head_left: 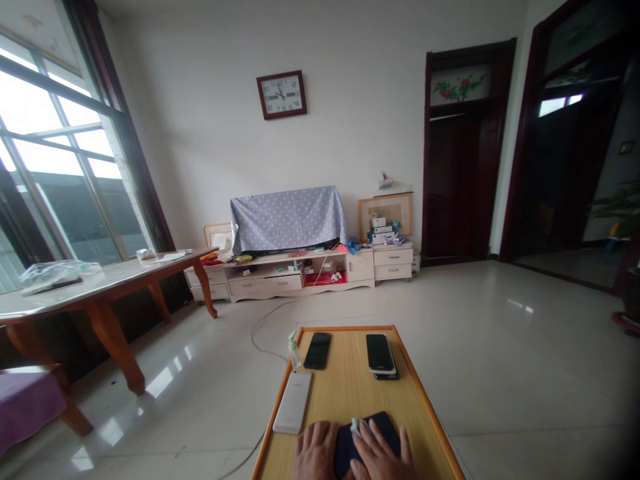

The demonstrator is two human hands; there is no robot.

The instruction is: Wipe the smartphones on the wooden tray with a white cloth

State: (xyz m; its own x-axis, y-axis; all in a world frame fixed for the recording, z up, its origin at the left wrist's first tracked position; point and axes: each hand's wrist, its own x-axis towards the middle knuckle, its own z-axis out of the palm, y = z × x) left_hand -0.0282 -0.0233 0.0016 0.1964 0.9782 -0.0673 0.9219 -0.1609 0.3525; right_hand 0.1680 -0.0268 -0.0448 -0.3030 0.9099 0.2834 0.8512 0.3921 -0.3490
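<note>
My left hand (315, 450) lies flat on the small wooden table (350, 393), its fingers against the left edge of a dark phone (385, 427). My right hand (383, 453) rests on top of that phone, fingers stretched out, with a small white wad (355, 425) under the fingertips. A white phone (293, 401) lies face down to the left. Farther off lie a black phone (317, 350) and two stacked phones (381, 355). A small spray bottle (294, 350) stands at the table's far left corner.
A long wooden table (100, 293) with papers stands at the left by the window. A low white cabinet (300, 273) with a cloth-covered screen lines the far wall. A cable (260, 333) trails over the tiled floor. Dark doors are on the right.
</note>
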